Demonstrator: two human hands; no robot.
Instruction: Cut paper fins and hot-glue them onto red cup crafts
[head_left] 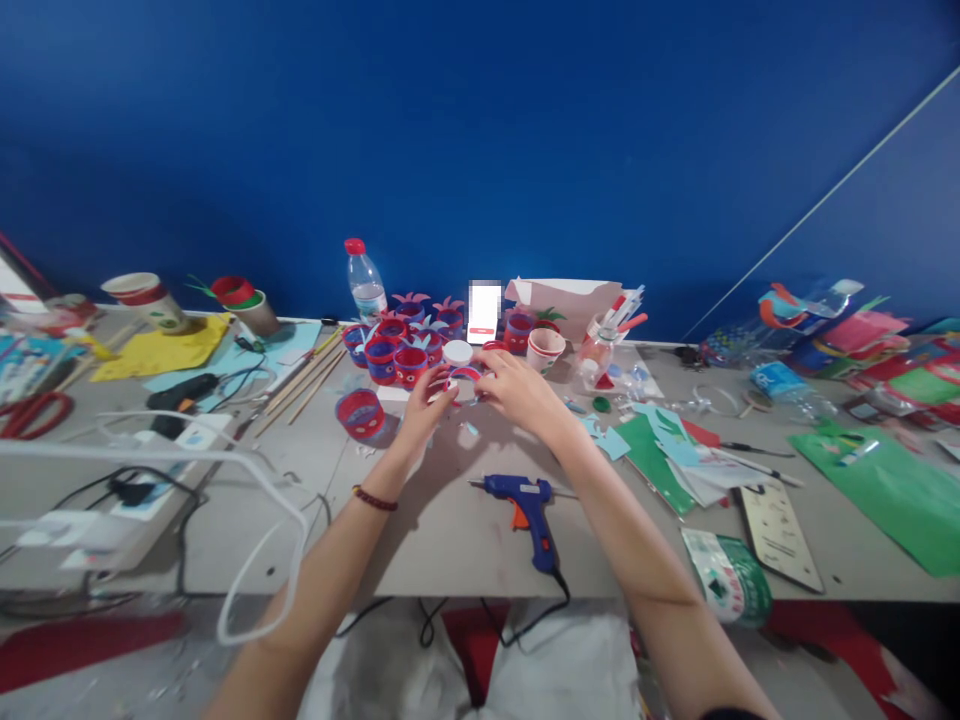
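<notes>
Both of my hands meet over the middle of the grey table (450, 540). My left hand (427, 398) and my right hand (517, 388) are closed on a small paper cup (465, 378) wrapped in red and blue, held between them. A red and blue decorated cup (361, 414) stands just left of my left hand. Behind the hands stands a cluster of several similar decorated cups (397, 355). A blue hot glue gun (527, 505) lies on the table below my right forearm, with its cord running off the front edge.
A water bottle (365, 280) and a phone (484, 312) stand at the back. Green, blue and red paper sheets (675, 450) lie at right. A power strip with cables (150, 470), a black glue gun (184, 392), red scissors (34, 412) and wooden sticks (304, 380) lie at left.
</notes>
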